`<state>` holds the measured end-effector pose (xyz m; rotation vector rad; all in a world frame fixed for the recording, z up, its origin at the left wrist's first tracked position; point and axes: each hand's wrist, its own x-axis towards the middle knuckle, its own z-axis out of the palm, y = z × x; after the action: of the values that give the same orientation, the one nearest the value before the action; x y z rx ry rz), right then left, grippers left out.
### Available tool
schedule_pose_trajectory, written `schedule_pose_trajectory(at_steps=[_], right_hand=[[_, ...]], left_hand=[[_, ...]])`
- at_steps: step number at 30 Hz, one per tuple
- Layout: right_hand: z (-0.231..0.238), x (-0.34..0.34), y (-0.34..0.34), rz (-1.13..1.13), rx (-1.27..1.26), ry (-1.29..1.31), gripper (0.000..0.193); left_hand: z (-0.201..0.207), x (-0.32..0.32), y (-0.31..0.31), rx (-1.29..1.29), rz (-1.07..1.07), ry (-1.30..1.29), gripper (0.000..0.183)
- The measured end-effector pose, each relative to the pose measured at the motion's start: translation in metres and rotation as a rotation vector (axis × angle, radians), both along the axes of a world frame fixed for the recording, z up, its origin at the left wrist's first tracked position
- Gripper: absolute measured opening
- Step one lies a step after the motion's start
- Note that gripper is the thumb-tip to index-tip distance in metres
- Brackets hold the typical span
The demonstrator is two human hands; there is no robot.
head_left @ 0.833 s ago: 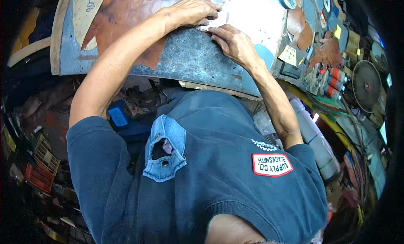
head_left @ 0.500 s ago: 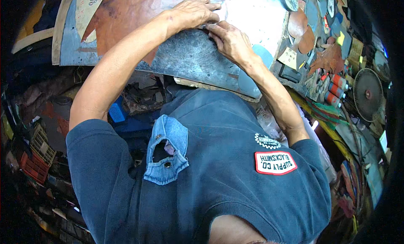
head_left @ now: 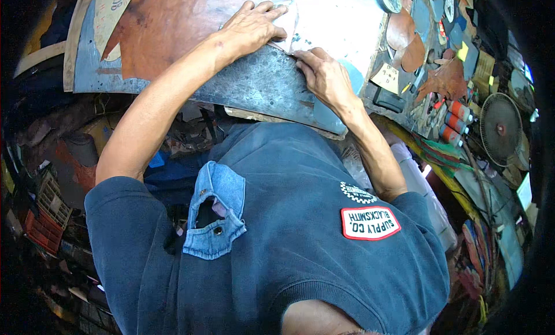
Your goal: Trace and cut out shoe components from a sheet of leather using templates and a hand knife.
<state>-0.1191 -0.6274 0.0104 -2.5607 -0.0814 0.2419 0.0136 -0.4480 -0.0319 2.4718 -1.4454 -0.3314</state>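
My left hand [head_left: 254, 28] lies with its fingers spread, pressing on a pale, flat piece [head_left: 285, 44] that looks like card or thin leather. Beneath its wrist, brown leather [head_left: 167, 31] with an irregular outline covers much of the grey worktop [head_left: 248, 75]. Close by, at the pale piece's near corner, my right hand [head_left: 328, 78] is closed in a pinch. Its fingertips hide whatever small thing they hold. A rounded, blue-grey flat piece [head_left: 354, 75] rests beside my right hand, partly covered by it.
Leather offcuts [head_left: 399, 31], a paper note [head_left: 385, 78] and a round tin [head_left: 389, 0] lie at the right. Beyond them are orange-and-white bottles [head_left: 451, 134] and a fan [head_left: 500, 129]. A paper pattern [head_left: 113, 14] sits at the far left. Crates [head_left: 45, 231] stand lower left.
My hands have moved apart slightly, the right one nearer to me. More of the pale piece now shows between them. The whole view has shifted a little.
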Motion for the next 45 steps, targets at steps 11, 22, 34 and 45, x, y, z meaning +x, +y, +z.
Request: schedule_pose_trajectory(at_steps=[11,22,34,45], right_hand=[[0.007,-0.011,-0.006,-0.037,0.021,0.043,0.023],[0.005,0.097,-0.039,0.002,0.094,-0.100,0.024],[-0.027,0.155,-0.029,0.467,0.043,-0.094,0.025],[-0.027,0.159,-0.025,0.552,-0.049,-0.157,0.021]], left_hand=[[0.005,-0.002,-0.001,0.015,0.012,0.053,0.030],[0.009,-0.029,-0.013,-0.114,0.220,0.080,0.022],[0.008,-0.033,-0.016,-0.063,0.269,0.076,0.027],[0.009,-0.033,-0.017,-0.052,0.288,0.094,0.026]])
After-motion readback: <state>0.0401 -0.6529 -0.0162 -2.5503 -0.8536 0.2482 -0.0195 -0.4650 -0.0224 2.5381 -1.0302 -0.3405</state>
